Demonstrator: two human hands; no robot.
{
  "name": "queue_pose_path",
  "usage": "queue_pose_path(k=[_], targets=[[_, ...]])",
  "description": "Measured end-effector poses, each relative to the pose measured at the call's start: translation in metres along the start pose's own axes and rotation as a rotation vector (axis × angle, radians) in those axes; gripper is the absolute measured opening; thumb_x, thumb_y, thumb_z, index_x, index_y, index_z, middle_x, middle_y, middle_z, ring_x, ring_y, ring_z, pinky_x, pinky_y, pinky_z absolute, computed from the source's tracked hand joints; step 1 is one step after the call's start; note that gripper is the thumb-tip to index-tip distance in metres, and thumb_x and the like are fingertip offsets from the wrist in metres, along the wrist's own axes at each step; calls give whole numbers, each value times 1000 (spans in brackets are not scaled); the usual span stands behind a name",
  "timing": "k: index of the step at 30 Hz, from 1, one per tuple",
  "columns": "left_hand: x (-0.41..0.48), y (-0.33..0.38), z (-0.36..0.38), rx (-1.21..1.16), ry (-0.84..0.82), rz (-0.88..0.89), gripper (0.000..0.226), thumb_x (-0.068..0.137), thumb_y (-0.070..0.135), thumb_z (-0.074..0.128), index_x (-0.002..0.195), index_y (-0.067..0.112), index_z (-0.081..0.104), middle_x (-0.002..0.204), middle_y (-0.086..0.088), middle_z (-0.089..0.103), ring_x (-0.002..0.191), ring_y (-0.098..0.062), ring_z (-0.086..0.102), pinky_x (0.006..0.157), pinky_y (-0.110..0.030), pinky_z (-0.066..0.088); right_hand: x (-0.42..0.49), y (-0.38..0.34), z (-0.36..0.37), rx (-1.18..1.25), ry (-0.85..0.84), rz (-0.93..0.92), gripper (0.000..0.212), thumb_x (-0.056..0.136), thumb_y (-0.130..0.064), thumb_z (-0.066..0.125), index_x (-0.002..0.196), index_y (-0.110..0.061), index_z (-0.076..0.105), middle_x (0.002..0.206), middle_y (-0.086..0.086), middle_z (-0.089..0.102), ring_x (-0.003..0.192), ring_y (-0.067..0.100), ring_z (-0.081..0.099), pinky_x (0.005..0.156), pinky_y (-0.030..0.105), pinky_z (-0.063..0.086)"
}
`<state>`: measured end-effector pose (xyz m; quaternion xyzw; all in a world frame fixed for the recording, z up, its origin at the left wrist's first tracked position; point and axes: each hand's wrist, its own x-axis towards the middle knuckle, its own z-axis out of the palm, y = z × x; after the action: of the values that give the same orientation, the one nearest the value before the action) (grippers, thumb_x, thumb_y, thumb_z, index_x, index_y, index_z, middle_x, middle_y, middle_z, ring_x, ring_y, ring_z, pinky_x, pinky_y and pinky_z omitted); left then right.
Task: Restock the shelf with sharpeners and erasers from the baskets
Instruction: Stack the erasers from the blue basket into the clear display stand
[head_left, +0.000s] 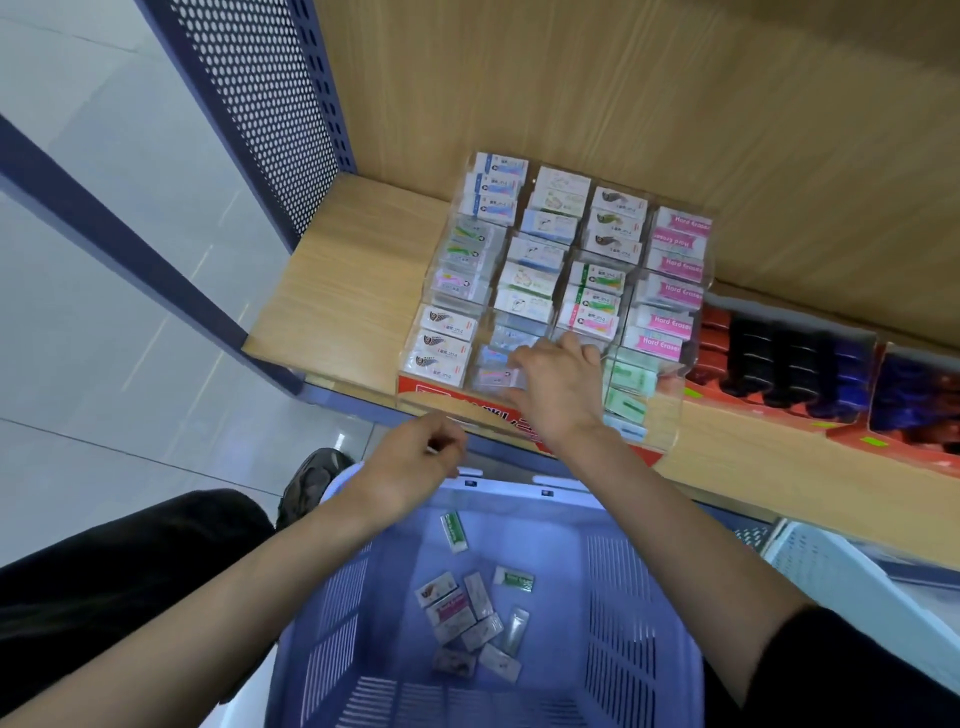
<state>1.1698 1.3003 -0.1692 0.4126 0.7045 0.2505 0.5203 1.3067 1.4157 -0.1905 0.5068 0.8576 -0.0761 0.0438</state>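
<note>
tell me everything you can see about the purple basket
The purple basket looks like plastic, with slotted walls and a slotted floor. It sits upright below the front edge of the shelf. About ten loose erasers lie scattered on its floor. The left hand hangs over its far rim; contact is unclear.

A blue perforated metal panel is rising at upper left, and a slanted blue beam is crossing in front of pale, glossy floor tiles. A dark patterned shoe is resting on the tiles beside a black trouser leg, which is filling the lower left.
</note>
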Motion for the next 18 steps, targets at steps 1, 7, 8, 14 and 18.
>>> queue_pose_path(k=[1,7,8,14,18], targets=[[-1,-1,1,-7,-3,8,27,92,1,50,77,22,55,76,3,62,68,-10,60,63,-12,44,3,0,-1,-21,-21,8,39,85,-47,61,116,-24,61,114,2,60,115,26,41,89,35,26],[-8,-12,5,-21,-20,50,23,93,1,51,78,18,56,77,0,63,67,-9,60,67,-19,48,17,1,-17,-199,-201,-94,44,87,-58,52,116,-24,53,111,-1,63,116,27,45,100,39,26],[-10,-15,5,0,-31,53,20,94,2,50,82,16,57,78,1,63,67,-7,61,66,-16,48,18,2,-19,-176,-224,-95,44,87,-56,53,118,-25,53,112,0,64,118,27,44,101,40,26],[-21,-42,2,101,-32,28,15,93,1,48,89,13,57,79,2,61,72,-9,59,61,-7,45,-1,14,-19,95,-226,-100,40,93,-34,54,132,-24,48,120,3,62,121,28,43,102,38,28],[-25,-60,10,255,-92,67,12,94,4,49,91,13,56,85,0,60,76,-12,57,72,-22,45,-46,13,-11,425,165,-24,26,93,-9,48,115,-11,62,115,10,61,111,31,49,93,33,34]])
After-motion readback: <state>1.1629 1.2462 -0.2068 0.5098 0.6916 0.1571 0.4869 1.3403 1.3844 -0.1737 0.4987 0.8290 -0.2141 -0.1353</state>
